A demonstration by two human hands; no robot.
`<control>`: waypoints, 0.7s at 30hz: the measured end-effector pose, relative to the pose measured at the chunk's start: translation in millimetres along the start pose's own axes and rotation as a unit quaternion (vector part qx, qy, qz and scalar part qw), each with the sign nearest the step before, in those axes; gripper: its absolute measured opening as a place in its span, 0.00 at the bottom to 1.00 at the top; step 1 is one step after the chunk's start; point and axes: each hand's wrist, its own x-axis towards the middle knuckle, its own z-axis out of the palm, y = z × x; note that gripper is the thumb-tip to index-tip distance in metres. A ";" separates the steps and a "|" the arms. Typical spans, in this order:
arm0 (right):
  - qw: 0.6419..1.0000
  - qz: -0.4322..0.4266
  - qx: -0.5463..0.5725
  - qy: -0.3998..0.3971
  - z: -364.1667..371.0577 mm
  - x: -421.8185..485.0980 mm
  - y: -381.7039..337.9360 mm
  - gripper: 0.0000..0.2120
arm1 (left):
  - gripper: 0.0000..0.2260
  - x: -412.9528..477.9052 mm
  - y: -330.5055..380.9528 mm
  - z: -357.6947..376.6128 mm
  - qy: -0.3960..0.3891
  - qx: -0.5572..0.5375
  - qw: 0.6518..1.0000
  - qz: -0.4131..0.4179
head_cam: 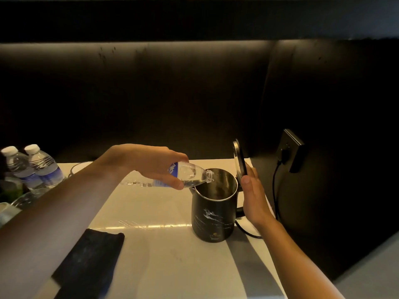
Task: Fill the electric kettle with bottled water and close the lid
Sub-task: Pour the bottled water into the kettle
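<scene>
We hold the water bottle [172,176] in our left hand [149,162], fingers [172,184] curled round its labelled middle, neck resting over the near-left rim of the electric kettle [213,203], which stands on the pale counter [151,212]. Our right hand [253,197] steadies the upright lid [239,158], fingers pressed together behind it. The bottle's long axis runs left to right, mouth pointing right and slightly down. To pour well, we should keep the mouth inside the rim and tip gradually, holding the lid back.
</scene>
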 end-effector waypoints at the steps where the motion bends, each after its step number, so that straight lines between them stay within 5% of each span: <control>1: 1.000 -0.001 -0.001 0.000 0.0 0.3 0.2 0.35 | 0.34 1.4 1.0 -0.9 -0.002 0.008 1.000 -0.006; 21: 1.000 -0.016 -0.002 0.015 3.0 6.0 14.2 0.39 | 0.36 11.6 9.2 -18.1 -0.026 0.060 0.997 -0.028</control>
